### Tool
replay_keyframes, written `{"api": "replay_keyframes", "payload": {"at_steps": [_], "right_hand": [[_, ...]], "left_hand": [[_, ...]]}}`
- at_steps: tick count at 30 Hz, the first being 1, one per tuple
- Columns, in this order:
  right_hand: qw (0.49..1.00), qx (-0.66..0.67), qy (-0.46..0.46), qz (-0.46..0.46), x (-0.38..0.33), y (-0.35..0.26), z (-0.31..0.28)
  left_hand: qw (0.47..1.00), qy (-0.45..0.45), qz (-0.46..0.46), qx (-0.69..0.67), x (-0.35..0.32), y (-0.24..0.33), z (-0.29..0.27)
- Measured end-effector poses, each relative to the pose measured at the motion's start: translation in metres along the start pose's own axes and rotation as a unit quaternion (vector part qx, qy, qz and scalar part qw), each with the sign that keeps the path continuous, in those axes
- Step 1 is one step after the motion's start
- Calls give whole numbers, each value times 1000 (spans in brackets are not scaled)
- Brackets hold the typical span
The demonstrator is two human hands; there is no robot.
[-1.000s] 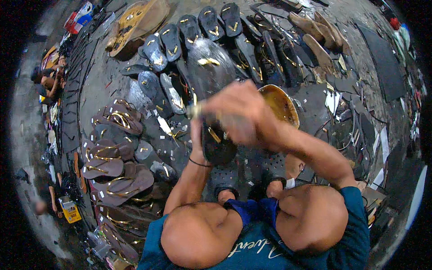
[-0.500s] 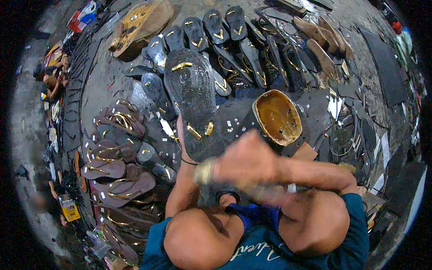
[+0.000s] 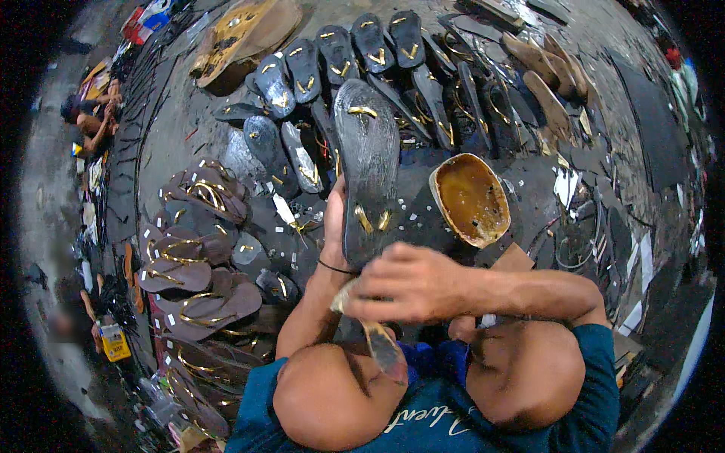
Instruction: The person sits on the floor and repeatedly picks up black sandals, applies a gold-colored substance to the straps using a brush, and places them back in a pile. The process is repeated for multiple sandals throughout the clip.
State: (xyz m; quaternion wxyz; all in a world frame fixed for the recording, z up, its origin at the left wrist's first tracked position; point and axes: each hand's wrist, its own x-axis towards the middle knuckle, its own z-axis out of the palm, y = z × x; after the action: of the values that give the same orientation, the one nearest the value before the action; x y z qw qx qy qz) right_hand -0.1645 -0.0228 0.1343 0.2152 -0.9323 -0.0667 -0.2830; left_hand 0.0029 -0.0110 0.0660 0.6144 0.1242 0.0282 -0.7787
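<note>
My left hand (image 3: 334, 219) grips the left edge of a black sandal (image 3: 370, 151), its fingers mostly hidden beneath it. The sandal's underside faces up, streaked with a shiny coating, and gold strap ends poke through it. By the sandal's lower end, my right hand (image 3: 404, 283) is closed round a brush-like tool (image 3: 385, 351). One pale end of this tool sticks out left of the fingers; the dark, flat end hangs toward my knee. A cut-down container (image 3: 472, 198) of amber, glue-like stuff stands right of the sandal.
Several black sandals (image 3: 334, 53) lie in an arc beyond. Brown sandals with gold straps (image 3: 181, 272) are heaped at the left. Foot-shaped forms (image 3: 547, 102) lie far right, near dark sheets (image 3: 642, 121) and scraps. A stained board (image 3: 242, 38) sits at the far left; another person (image 3: 91, 124) is beyond.
The sandal in my left hand has shifted right, uncovering others behind it. My right hand, blurred before, has moved slightly left and down, and its tool now hangs more steeply.
</note>
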Motion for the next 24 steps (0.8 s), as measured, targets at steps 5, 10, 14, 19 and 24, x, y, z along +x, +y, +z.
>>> {"api": "replay_keyframes", "payload": {"at_steps": [5, 10, 14, 19, 24], "right_hand": [[988, 58, 49, 136, -1, 30, -14], [952, 182, -32, 245, -29, 6, 20], [903, 183, 37, 388, -53, 6, 45], [886, 99, 13, 453, -66, 13, 32], [872, 123, 21, 473, -63, 13, 43]], "left_hand": [[979, 144, 124, 71, 0, 10, -17], [962, 114, 232, 86, -13, 77, -41], [928, 261, 256, 69, -11, 152, -80], [886, 255, 387, 18, 61, 229, -103], [857, 252, 444, -69, 65, 319, -146]]}}
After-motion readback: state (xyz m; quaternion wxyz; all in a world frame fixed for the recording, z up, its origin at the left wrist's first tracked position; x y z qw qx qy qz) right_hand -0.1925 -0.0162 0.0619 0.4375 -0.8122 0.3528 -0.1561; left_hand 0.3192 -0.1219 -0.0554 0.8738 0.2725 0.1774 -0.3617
